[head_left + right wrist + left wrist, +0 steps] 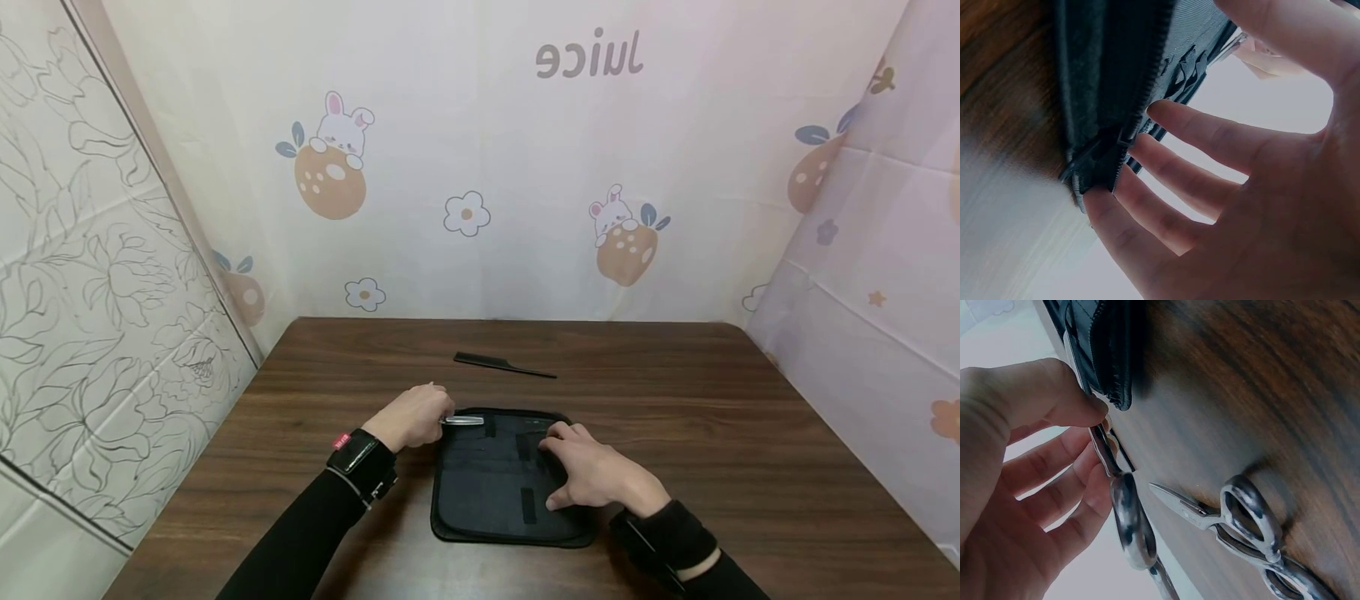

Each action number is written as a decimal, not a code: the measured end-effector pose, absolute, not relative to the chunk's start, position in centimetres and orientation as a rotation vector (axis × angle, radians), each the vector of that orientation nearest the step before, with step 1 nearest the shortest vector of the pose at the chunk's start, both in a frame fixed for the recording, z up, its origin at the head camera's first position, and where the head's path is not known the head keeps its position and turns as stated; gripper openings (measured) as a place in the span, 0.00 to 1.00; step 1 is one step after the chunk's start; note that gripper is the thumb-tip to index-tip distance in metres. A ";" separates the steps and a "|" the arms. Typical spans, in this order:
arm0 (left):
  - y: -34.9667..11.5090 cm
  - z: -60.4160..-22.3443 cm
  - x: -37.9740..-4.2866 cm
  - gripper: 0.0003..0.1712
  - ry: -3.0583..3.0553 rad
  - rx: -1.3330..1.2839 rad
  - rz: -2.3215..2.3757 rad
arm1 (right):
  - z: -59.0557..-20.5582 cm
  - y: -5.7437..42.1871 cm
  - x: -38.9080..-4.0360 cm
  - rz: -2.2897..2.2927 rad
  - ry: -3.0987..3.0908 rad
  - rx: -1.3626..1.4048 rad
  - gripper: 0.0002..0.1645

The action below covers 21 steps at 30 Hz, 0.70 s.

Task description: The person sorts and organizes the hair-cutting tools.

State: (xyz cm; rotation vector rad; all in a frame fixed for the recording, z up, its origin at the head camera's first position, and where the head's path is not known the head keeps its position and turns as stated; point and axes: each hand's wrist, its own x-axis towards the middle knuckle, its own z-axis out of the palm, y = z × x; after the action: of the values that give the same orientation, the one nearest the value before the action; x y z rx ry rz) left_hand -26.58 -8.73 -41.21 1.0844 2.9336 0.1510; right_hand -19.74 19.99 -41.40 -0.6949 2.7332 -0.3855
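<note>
In the head view a black zip case [487, 483] lies open on the table, with elastic loops on its inside. My left hand [416, 415] is at its far left corner and pinches a pair of silver scissors [1129, 512] between thumb and fingers. The blades [465, 421] reach over the case by a loop. A second pair of scissors [1250, 519] lies on the wood in the left wrist view; the head view does not show it. My right hand [600, 468] rests on the case's right side, its extended fingertips touching the zip edge [1141, 94].
Behind the case, a black tail comb [495, 362] lies on the brown wooden table [675, 383]. A patterned curtain [480, 125] hangs along the table's far edge, with more patterned sheeting at both sides.
</note>
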 end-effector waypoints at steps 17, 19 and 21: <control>-8.1 -41.9 -26.4 0.13 2.913 1.073 0.159 | -41.6 20.1 -19.5 -0.376 2.744 -0.725 0.44; -7.9 -41.9 -26.4 0.14 2.915 1.081 0.162 | -41.5 20.1 -19.4 -0.373 2.747 -0.715 0.44; -7.8 -42.0 -26.4 0.14 2.915 1.084 0.164 | -41.5 20.1 -19.4 -0.369 2.746 -0.709 0.44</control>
State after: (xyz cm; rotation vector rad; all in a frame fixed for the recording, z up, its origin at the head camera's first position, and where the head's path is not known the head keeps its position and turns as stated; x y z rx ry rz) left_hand -26.36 -7.82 -41.96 1.0836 2.9151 0.1640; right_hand -19.45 20.13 -41.46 -0.7090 2.7463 -0.3691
